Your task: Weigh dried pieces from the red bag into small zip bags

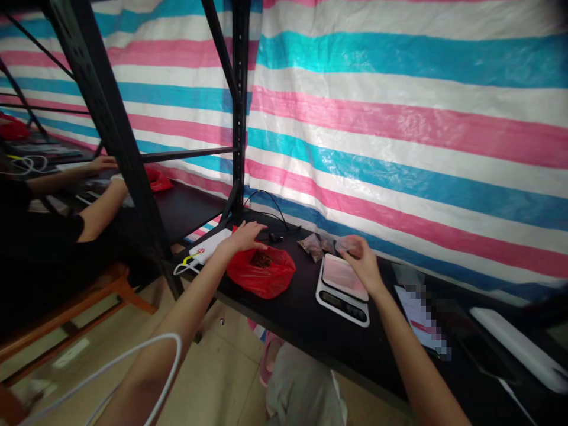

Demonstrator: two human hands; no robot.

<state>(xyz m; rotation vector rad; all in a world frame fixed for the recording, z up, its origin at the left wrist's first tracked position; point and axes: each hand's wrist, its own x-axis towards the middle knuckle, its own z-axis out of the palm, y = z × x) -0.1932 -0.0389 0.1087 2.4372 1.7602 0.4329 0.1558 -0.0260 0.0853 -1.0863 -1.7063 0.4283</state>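
My left hand (pixel 246 235) is at the far left rim of a red plastic bag (pixel 266 285), its fingers stretched out and apart. Inside the bag's mouth lie small brown dried pieces (pixel 261 259). Above the back of a white digital scale (pixel 320 294), my right hand (pixel 364 260) pinches what looks like a small clear plastic bag (pixel 346 244); its contents are hard to make out. Behind the scale, to the left, are a small clear packet with brownish contents (pixel 312 247) and another packet (pixel 328 245) beside it.
On the black table (pixel 284 319) there is a white power bank-like box (pixel 213 245) with a cable at left. A phone or sheet with a lit face (pixel 417 319) and a long white object (pixel 517 346) lie right. A black shelf post (pixel 239 100) rises behind; another person's arms (pixel 104 207) are at left.
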